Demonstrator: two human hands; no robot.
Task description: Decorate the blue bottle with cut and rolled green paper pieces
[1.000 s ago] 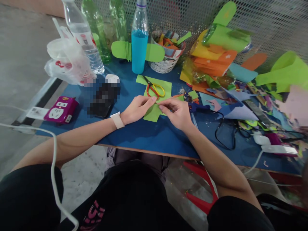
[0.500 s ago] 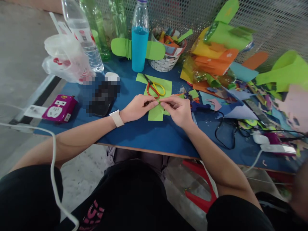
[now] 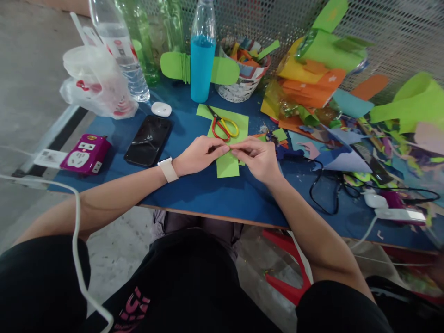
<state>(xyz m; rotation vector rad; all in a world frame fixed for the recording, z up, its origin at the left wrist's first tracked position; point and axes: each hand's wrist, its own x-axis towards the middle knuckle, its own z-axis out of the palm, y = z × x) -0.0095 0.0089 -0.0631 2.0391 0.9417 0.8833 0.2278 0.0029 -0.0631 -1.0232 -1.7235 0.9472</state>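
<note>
My left hand (image 3: 202, 154) and my right hand (image 3: 258, 158) meet thumb to thumb, each closed in a pinch on a green paper strip (image 3: 228, 167) whose lower end hangs down between them. Their fingertips cover the upper part of the strip. Just beyond the fingers lie scissors (image 3: 225, 129) with one red and one yellow handle loop. They rest on a larger sheet of green paper (image 3: 241, 118) on the blue table (image 3: 194, 199).
Left of my hands are a phone (image 3: 148, 141), a white earbud case (image 3: 161, 109) and a purple power adapter (image 3: 86, 155). A bottle of blue liquid (image 3: 202, 69) and a woven basket (image 3: 239, 88) stand behind. Paper scraps (image 3: 350, 155) and a black cable (image 3: 314, 185) spread rightward.
The lower end of the green paper strip has shifted slightly right and tilted. Both hands keep their pinch in nearly the same place.
</note>
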